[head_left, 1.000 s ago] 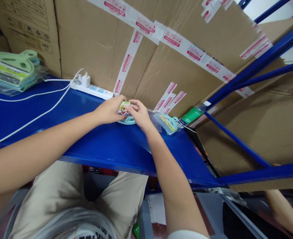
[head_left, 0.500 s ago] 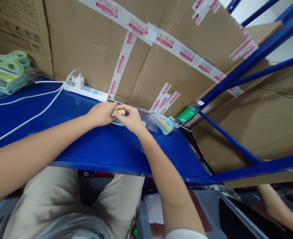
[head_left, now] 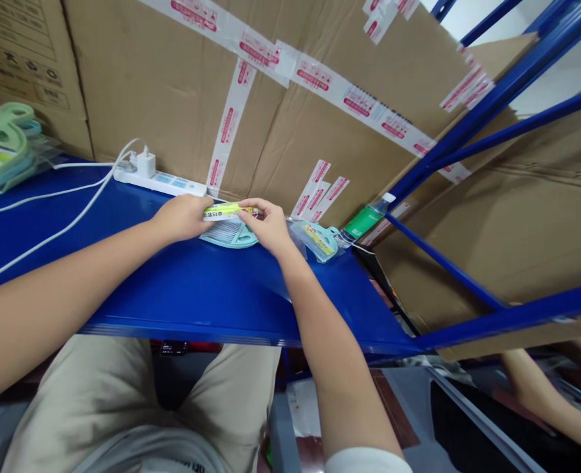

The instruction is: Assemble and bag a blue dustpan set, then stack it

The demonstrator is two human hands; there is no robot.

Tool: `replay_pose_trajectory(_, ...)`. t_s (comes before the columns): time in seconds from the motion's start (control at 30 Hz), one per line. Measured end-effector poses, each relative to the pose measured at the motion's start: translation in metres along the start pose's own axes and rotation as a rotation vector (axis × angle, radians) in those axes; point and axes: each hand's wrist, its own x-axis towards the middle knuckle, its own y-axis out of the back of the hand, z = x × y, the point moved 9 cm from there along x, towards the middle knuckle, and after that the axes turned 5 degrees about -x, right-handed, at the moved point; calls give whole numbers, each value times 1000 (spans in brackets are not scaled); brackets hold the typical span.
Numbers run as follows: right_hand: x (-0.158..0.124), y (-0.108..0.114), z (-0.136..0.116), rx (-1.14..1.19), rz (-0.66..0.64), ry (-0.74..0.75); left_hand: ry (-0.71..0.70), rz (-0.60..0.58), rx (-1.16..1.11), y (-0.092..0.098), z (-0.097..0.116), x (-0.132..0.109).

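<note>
Strip [head_left: 225, 211], yellow and printed, sat pinched between the left hand [head_left: 185, 217] and right hand [head_left: 269, 228], over a teal piece [head_left: 230, 234]. Light, even pressure seemed best for keeping it flat.

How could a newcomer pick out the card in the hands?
Find the blue table before the tall cardboard. Near its back edge, a narrow yellow-and-white card spans the gap between the left hand and right hand. Unlike the yellow label in the packet beside the green-labelled bottle, it is held.
</note>
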Motion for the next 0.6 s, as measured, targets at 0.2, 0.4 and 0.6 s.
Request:
replay_pose_trajectory(0.2, 3, 2, 7, 6, 11, -4, 22, -15, 45, 0, -7, 1)
replay_pose_trajectory(0.4, 6, 9, 15, -2, 49, -15, 85, -31, 64, 5, -26, 7)
replay_pose_trajectory(0.6, 6, 8, 16, -29, 44, -36, 128, 139, -83, 29, -40, 10)
